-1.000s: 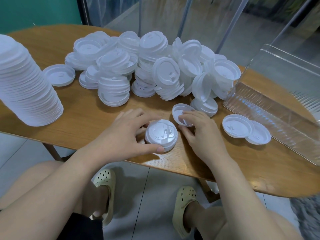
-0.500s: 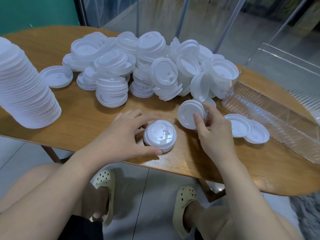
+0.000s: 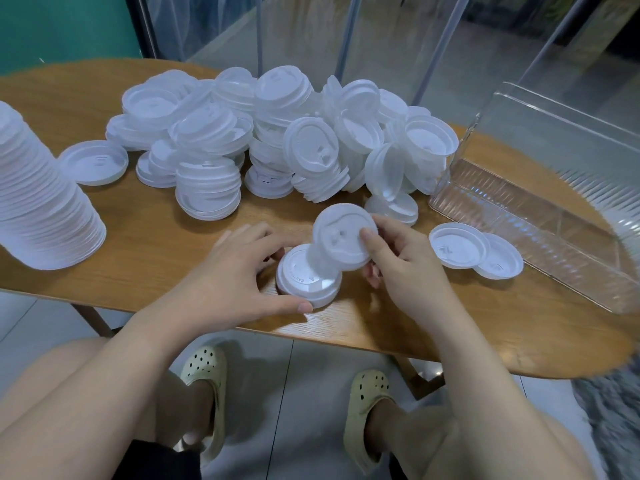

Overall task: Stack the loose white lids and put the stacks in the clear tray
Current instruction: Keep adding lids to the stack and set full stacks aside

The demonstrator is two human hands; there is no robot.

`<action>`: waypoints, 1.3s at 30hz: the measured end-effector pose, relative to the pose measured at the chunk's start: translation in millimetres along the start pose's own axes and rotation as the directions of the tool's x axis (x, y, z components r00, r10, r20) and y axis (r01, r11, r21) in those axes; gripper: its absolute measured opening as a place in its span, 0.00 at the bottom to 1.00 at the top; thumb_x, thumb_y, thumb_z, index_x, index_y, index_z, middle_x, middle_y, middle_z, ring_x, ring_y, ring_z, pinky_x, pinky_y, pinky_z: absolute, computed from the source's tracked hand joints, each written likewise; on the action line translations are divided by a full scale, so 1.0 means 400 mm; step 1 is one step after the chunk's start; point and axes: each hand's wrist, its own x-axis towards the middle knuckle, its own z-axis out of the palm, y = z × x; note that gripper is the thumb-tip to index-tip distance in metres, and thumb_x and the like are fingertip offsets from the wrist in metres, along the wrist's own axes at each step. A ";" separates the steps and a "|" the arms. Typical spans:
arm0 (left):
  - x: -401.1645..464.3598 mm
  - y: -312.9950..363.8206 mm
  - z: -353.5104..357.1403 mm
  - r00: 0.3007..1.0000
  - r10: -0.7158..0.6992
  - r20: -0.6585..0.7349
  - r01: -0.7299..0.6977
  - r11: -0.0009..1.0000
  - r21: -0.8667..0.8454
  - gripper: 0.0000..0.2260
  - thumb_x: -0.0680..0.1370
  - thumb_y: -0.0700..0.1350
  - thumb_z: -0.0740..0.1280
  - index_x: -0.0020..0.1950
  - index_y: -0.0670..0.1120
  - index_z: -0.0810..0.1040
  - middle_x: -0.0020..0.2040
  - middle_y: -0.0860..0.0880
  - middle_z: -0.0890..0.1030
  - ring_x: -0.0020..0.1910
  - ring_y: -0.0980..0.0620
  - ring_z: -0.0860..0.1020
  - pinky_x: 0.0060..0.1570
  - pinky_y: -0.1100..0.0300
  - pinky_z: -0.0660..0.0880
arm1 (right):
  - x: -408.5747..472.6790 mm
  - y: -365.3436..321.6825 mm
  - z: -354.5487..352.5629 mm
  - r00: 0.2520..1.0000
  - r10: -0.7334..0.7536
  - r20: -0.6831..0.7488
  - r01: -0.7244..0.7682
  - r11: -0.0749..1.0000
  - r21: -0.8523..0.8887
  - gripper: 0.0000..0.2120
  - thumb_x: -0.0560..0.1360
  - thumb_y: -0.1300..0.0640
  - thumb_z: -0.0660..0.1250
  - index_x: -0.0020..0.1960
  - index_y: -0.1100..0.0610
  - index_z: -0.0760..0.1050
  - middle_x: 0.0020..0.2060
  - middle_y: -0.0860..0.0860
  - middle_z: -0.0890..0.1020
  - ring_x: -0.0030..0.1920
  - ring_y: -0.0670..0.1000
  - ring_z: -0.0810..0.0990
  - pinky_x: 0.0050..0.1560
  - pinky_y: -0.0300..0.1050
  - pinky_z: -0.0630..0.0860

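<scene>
While my left hand (image 3: 239, 271) steadies the small stack (image 3: 306, 284) near the counter's (image 3: 156, 244) front edge, my right hand (image 3: 398, 261), newly arrived, pinches a lid (image 3: 341, 237) above it, ready to nest.

Wooden worktop (image 3: 156, 244), rounded at the edge. On it: a tall stack of white lids (image 3: 38, 202) far left, a loose lid pile (image 3: 277, 147) across the middle, a short lid stack (image 3: 304, 282) near the front edge, two overlapping lids (image 3: 474, 251) just beside a clear tray (image 3: 540, 216) at right.

White lids (image 3: 277, 140); wood-grain table (image 3: 145, 237); ribbed clr tray (image 3: 540, 223).
</scene>
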 end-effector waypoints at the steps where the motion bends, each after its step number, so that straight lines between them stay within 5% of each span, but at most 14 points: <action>1: 0.000 0.001 0.001 1.000 0.001 -0.003 -0.001 1.000 -0.001 0.38 0.62 0.77 0.69 0.69 0.65 0.73 0.53 0.62 0.73 0.57 0.63 0.69 0.60 0.57 0.66 | -0.001 -0.001 0.004 0.999 0.015 0.043 -0.014 1.000 -0.016 0.10 0.85 0.51 0.63 0.63 0.47 0.80 0.32 0.55 0.77 0.30 0.50 0.74 0.30 0.45 0.75; 7: 0.004 -0.002 0.004 1.000 0.003 -0.007 -0.003 1.000 -0.003 0.36 0.62 0.78 0.68 0.66 0.65 0.74 0.53 0.62 0.73 0.55 0.59 0.70 0.60 0.55 0.68 | -0.007 -0.008 0.017 0.990 0.041 0.135 -0.026 0.993 -0.113 0.12 0.84 0.48 0.63 0.65 0.46 0.80 0.28 0.46 0.78 0.29 0.45 0.76 0.39 0.43 0.76; 13: 0.007 -0.005 0.006 1.000 0.010 -0.009 -0.010 1.000 -0.012 0.36 0.61 0.78 0.69 0.66 0.67 0.74 0.52 0.62 0.73 0.55 0.60 0.70 0.59 0.56 0.67 | -0.010 -0.013 0.034 0.989 0.012 0.146 0.017 0.980 -0.199 0.09 0.83 0.48 0.67 0.61 0.42 0.80 0.43 0.48 0.85 0.30 0.43 0.79 0.34 0.36 0.74; 20: 0.008 -0.007 0.008 0.999 0.013 -0.040 -0.013 1.000 -0.011 0.39 0.60 0.77 0.70 0.69 0.64 0.73 0.50 0.62 0.73 0.53 0.60 0.71 0.58 0.55 0.68 | -0.002 0.010 0.051 0.994 -0.047 0.097 0.076 0.946 -0.314 0.11 0.81 0.46 0.68 0.60 0.47 0.83 0.31 0.46 0.78 0.32 0.44 0.74 0.36 0.37 0.67; 32: 0.004 0.001 0.005 0.999 0.023 -0.032 -0.023 1.000 -0.006 0.35 0.64 0.77 0.68 0.69 0.66 0.74 0.51 0.62 0.73 0.55 0.62 0.70 0.58 0.58 0.67 | 0.001 0.017 0.057 0.994 -0.081 0.075 0.103 0.924 -0.369 0.15 0.80 0.41 0.67 0.60 0.48 0.84 0.30 0.45 0.77 0.33 0.44 0.74 0.35 0.36 0.66; 35: 0.004 0.005 0.007 0.999 0.013 -0.040 -0.013 1.000 0.006 0.35 0.64 0.78 0.68 0.67 0.64 0.75 0.51 0.61 0.74 0.56 0.61 0.71 0.59 0.58 0.67 | 0.009 0.014 0.047 0.986 -0.159 -0.053 0.133 0.934 -0.333 0.14 0.80 0.42 0.67 0.52 0.50 0.84 0.30 0.45 0.77 0.33 0.44 0.75 0.36 0.37 0.68; 39: 0.004 0.012 0.007 0.999 0.018 -0.044 -0.016 0.999 0.035 0.36 0.64 0.77 0.69 0.67 0.62 0.74 0.52 0.61 0.74 0.55 0.60 0.71 0.60 0.58 0.68 | 0.055 0.026 0.008 0.871 -0.343 -0.351 0.188 0.894 -0.408 0.09 0.79 0.49 0.70 0.49 0.54 0.82 0.37 0.45 0.79 0.38 0.46 0.77 0.42 0.41 0.73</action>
